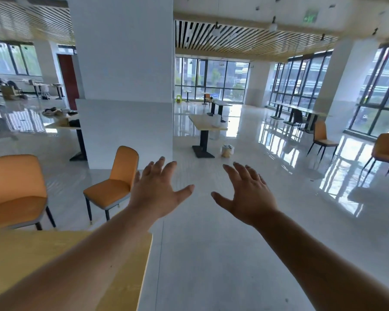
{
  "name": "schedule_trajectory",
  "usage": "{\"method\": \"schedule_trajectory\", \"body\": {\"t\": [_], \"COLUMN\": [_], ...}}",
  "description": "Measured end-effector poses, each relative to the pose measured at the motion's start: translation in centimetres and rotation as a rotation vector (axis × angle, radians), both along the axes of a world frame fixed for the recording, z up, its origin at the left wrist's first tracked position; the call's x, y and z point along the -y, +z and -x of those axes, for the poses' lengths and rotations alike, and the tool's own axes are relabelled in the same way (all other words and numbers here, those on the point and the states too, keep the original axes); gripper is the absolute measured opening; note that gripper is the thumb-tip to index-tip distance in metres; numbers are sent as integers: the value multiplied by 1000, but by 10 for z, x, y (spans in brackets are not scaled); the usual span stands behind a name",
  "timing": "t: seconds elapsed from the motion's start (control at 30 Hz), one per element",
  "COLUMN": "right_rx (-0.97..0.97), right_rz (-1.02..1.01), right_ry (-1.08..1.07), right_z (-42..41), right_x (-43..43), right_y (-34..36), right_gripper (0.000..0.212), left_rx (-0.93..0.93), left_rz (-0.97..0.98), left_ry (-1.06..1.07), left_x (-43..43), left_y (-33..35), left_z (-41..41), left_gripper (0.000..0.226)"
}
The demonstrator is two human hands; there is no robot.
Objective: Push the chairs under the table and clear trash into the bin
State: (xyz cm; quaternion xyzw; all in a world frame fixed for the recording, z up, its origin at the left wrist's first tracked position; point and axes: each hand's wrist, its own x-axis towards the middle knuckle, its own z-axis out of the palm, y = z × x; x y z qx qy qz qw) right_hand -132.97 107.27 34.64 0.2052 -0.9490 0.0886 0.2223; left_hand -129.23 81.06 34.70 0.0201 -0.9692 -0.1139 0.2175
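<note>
My left hand [158,191] and my right hand [248,194] are stretched out in front of me, fingers spread, holding nothing. A light wooden table [27,261] lies under my left forearm at the lower left. Two orange chairs stand pulled out beyond it: one [115,182] just left of my left hand, another [14,189] at the far left. Further ahead stands a second wooden table [206,125] with pale items on top, and a small bin [227,150] with a bag sits on the floor beside its base.
A wide white pillar [124,86] rises ahead on the left, with a cluttered table [63,123] behind it. More orange chairs [323,140] stand at the right by the windows. The glossy floor ahead is open. A person is at the far left.
</note>
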Motion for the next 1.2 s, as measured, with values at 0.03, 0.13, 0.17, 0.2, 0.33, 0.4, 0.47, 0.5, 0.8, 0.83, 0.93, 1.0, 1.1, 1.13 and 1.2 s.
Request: {"method": "schedule_trajectory", "body": {"t": [0.03, 0.13, 0.17, 0.2, 0.33, 0.4, 0.47, 0.5, 0.8, 0.83, 0.93, 1.0, 1.1, 1.13, 1.2], "right_rx": [-12, -20, -17, -21, -63, -74, -71, -68, 66, 88, 122, 135, 128, 122, 105], "right_rz": [-9, -44, -54, -66, -98, -91, -88, -89, -91, -100, -130, -145, -153, -163, -187], "right_ry": [0, -9, -11, -10, 2, 5, 22, 33, 219, 247, 325, 394, 507, 542, 602], "right_z": [27, 107, 132, 157, 255, 304, 358, 387, 672, 703, 788, 834, 893, 911, 949], "right_x": [3, 12, 14, 16, 19, 22, 29, 33, 121, 136, 193, 238, 312, 337, 387], "right_y": [3, 14, 18, 22, 40, 43, 41, 38, -15, -16, -15, -17, -27, -32, -42], "right_gripper": [94, 92, 92, 92, 92, 92, 92, 93, 97, 98, 98, 97, 95, 95, 95], "left_rx": [-2, 19, 29, 32, -2, -28, -49, -53, 109, 127, 152, 156, 155, 157, 157], "left_rz": [-2, -12, -6, 2, 60, 105, 116, 114, 68, 52, 42, 37, 16, 3, -25], "left_ry": [3, -6, -12, -16, -21, -35, -31, -22, 253, 294, 398, 463, 556, 584, 634], "left_x": [3, 11, 11, 12, 12, 14, 19, 24, 117, 131, 174, 205, 255, 273, 313], "left_y": [0, 2, 4, 6, 25, 31, 32, 29, -14, -14, -13, -16, -30, -36, -49], "left_z": [27, 113, 140, 167, 271, 320, 371, 397, 614, 633, 686, 717, 761, 777, 814], "left_gripper": [101, 99, 99, 98, 96, 96, 96, 96, 94, 94, 93, 92, 92, 93, 95]}}
